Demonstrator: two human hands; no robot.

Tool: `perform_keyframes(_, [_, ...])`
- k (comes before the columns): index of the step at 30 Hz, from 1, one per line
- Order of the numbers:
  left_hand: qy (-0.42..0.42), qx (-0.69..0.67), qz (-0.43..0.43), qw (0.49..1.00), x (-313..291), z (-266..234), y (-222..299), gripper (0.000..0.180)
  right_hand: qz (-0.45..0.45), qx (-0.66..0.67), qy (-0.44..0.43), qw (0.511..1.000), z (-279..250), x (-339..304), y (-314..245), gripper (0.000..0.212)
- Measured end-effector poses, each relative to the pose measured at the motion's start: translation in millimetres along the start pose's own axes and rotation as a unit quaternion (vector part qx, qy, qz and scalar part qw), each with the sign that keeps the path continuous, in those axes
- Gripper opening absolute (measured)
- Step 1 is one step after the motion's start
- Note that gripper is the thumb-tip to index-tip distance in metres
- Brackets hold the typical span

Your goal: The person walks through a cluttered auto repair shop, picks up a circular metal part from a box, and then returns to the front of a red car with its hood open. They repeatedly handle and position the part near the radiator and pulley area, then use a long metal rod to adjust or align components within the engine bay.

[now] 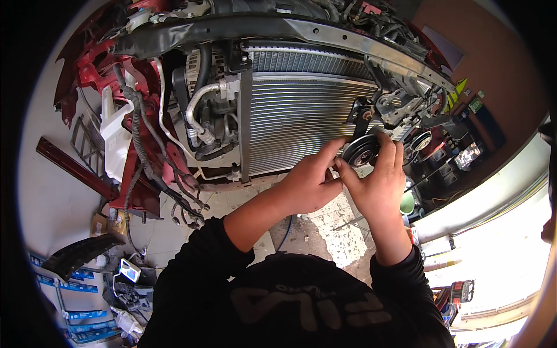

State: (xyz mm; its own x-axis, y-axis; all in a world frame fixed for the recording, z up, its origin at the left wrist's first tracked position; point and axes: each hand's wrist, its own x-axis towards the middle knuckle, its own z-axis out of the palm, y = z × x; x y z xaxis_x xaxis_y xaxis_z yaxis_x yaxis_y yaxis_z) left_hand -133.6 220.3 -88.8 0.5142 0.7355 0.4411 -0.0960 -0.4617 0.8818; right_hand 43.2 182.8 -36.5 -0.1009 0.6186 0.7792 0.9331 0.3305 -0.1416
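You've got the finned radiator (307,116) as the biggest thing in front of you, with the dark crossbar (272,28) running above it. Your forearms, sleeves pushed up, reach in from below. Your left hand (310,181) slants in from lower left, fingers bent at the left rim of the black disc (361,152); your right hand (380,180) stands more upright, fingers curled over its right side, thumb crossing to the lower left edge. So both hands grasp it. The disc sits before the radiator's lower right corner. Probably stiff metal, moderately heavy, smooth rim maybe slippery; best hold is opposite sides of the rim, off the centre. Small bracket (361,110) just above; can't tell if joined.
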Motion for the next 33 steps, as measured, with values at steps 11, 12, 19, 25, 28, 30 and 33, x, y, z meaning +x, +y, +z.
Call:
perform_keyframes(11, [-0.006, -0.038, -0.027, 0.999, 1, -1, -2, 0.085, -0.019, 0.067, 0.029, 0.997, 8, -1, 7, 0.084])
perform_keyframes(12, [-0.008, -0.038, -0.025, 0.999, 1, -1, -3, 0.086, -0.024, 0.070, 0.028, 0.997, 7, -1, 7, 0.084])
perform_keyframes(19, [-0.001, -0.056, 0.010, 0.998, 5, 6, -18, 0.083, -0.043, 0.046, 0.033, 0.997, 8, -1, 12, 0.084])
perform_keyframes(25, [0.009, -0.024, 0.047, 0.999, 7, 6, -29, 0.075, -0.061, 0.045, 0.051, 0.996, 13, -3, 12, 0.085])
perform_keyframes(28, [-0.025, -0.080, -0.012, 0.996, 8, 6, -28, 0.074, -0.029, 0.068, 0.037, 0.997, 12, -4, 14, 0.085])
perform_keyframes(30, [-0.012, -0.083, -0.014, 0.996, 6, 7, -27, 0.073, -0.017, 0.082, 0.028, 0.996, 12, -5, 15, 0.085])
perform_keyframes(33, [-0.020, -0.096, 0.005, 0.995, 6, 9, -28, 0.073, -0.022, 0.093, 0.030, 0.995, 14, -7, 16, 0.089])
